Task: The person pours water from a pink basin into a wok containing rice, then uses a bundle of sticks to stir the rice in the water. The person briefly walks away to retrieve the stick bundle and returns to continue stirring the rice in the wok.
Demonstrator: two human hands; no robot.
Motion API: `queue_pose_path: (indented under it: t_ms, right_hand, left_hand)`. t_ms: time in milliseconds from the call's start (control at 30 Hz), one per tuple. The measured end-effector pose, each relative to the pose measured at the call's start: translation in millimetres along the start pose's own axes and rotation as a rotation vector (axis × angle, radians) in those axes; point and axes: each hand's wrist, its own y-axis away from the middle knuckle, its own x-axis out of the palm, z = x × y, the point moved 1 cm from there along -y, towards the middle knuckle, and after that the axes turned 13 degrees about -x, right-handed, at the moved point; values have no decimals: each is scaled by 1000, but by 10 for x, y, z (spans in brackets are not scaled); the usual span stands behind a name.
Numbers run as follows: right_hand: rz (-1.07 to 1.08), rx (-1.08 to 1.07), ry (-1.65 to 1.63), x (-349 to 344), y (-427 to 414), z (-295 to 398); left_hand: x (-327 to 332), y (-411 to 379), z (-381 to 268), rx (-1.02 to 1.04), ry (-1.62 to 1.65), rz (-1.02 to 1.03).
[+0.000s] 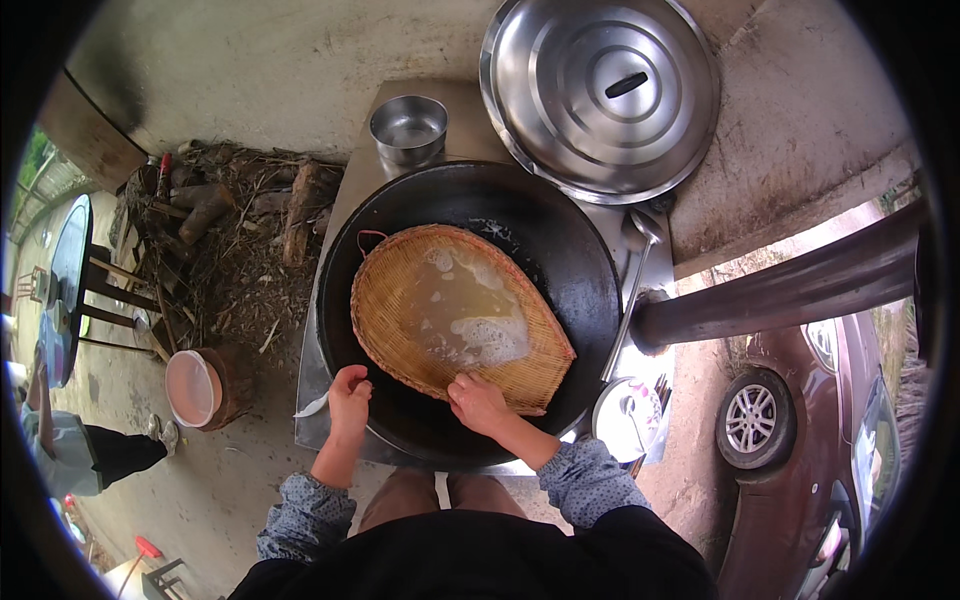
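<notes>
A woven bamboo basket [390,300] with a pointed end lies in a large black wok [577,262]. Cloudy, foamy liquid [450,307] shows inside the basket. My right hand [476,401] is at the basket's near rim, its fingers closed on the edge. Over the wok's left near rim is my left hand [351,397], apart from the basket, with its fingers curled; whether anything small is between them cannot be made out. A pink cord loop [370,238] is fixed to the basket's far left rim.
A steel pot [409,129] and a large steel lid [562,82] stand beyond the wok. To the right are a ladle [630,300], a plate with a spoon [611,420] and a dark pipe [780,277]. Firewood [202,210], a pink basin [193,388] and another person [67,450] are at left.
</notes>
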Motion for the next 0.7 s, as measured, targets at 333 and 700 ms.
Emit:
queue_pose_path:
  t_ms: [333, 700]
  right_hand:
    - [28, 264, 212, 366, 137, -474]
    - [-13, 160, 272, 484, -156, -493]
  left_hand:
    - [79, -78, 200, 82, -213, 40]
    - [57, -20, 188, 122, -186, 7]
